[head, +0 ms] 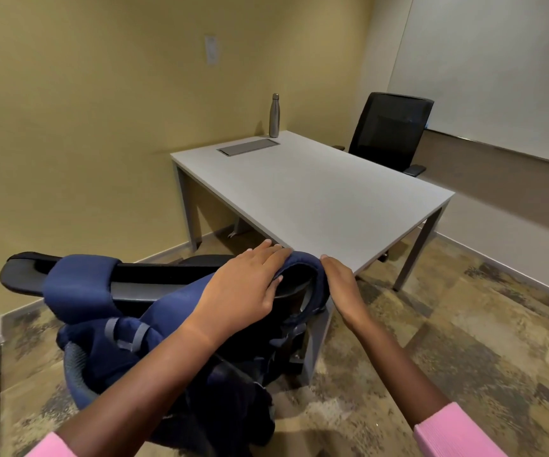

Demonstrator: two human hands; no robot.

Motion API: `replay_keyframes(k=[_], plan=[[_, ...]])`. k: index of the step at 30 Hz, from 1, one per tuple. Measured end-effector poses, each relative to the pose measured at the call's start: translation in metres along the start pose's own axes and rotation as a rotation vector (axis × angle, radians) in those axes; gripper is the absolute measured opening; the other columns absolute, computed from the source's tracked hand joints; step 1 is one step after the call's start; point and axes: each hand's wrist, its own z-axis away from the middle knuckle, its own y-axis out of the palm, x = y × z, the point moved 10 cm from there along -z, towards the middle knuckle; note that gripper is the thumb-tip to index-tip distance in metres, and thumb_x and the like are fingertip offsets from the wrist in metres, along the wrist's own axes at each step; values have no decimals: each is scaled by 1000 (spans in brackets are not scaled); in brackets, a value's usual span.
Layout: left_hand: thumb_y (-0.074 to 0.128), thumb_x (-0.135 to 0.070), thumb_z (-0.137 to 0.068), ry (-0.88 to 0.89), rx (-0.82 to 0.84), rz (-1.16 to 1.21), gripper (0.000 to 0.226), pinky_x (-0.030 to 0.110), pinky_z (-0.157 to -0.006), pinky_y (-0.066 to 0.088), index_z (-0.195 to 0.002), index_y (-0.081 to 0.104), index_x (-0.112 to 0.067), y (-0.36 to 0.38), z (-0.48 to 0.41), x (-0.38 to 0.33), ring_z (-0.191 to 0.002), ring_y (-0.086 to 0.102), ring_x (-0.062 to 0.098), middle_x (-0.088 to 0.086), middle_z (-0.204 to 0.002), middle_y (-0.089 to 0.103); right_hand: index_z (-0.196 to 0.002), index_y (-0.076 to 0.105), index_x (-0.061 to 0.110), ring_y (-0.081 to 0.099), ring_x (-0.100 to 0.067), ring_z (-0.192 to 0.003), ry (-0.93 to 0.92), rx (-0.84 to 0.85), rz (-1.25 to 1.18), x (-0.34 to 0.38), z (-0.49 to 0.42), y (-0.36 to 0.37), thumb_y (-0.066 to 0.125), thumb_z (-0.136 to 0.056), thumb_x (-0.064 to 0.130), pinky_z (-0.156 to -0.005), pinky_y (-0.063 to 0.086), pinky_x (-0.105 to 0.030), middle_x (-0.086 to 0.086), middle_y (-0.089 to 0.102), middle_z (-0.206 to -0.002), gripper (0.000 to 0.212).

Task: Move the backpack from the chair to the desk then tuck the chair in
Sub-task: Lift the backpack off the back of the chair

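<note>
A navy blue backpack [128, 344] hangs on a black office chair [22, 272] in front of me, its padded straps looped over the chair's top edge. My left hand [243, 288] lies on the right strap [303, 268], fingers curled over its edge. My right hand [342, 285] touches the same strap from the right side, and whether it grips the strap is hidden. The near corner of the grey desk [316, 192] sits just behind both hands.
A steel bottle [274, 115] and a flat grey panel [248, 146] sit at the desk's far end. A second black chair [388, 130] stands behind the desk by the whiteboard wall. Patterned carpet lies to the right.
</note>
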Motion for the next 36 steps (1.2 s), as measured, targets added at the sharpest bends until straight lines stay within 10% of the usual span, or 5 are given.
replay_keyframes(k=[11, 19, 23, 30, 36], plan=[[44, -11, -89, 37, -75, 19, 40, 38, -104, 35, -129, 45, -10, -11, 8, 2, -130, 40, 29, 12, -132, 53, -92, 56, 19, 53, -18, -89, 6, -4, 5, 7, 25, 9, 30, -98, 34, -83, 41, -32, 2, 56, -87, 30], [44, -5, -91, 10, -54, 61, 44, 38, -106, 31, -134, 36, -8, -15, 11, 5, -134, 32, 28, 13, -139, 45, -110, 57, 18, 57, -19, -105, 41, -60, 29, 14, 63, 11, 32, -68, 78, -97, 43, -43, -2, 62, -110, 77], [43, 2, -88, 60, -105, 90, 45, 39, -109, 27, -133, 38, -5, -23, 18, 3, -135, 29, 30, 17, -140, 44, -105, 56, 11, 57, -20, -95, 35, -113, -23, 22, 81, 12, 40, -71, 66, -86, 44, -37, 4, 60, -92, 67], [40, 5, -87, 139, -81, 97, 49, 36, -112, 20, -135, 35, -5, -30, 27, -2, -139, 21, 29, 18, -145, 36, -125, 45, 18, 46, -15, -119, 4, -55, 36, 38, 108, 27, 47, -82, 51, -101, 37, -32, 1, 50, -128, 54], [47, -1, -87, 226, 38, 17, 60, 35, -114, 10, -141, 20, -3, -20, 33, -10, -141, 12, 28, 19, -149, 26, -138, 29, 16, 33, -18, -133, -286, -46, 537, 89, 108, 53, 61, -84, 23, -111, 31, -39, -4, 37, -143, 63]])
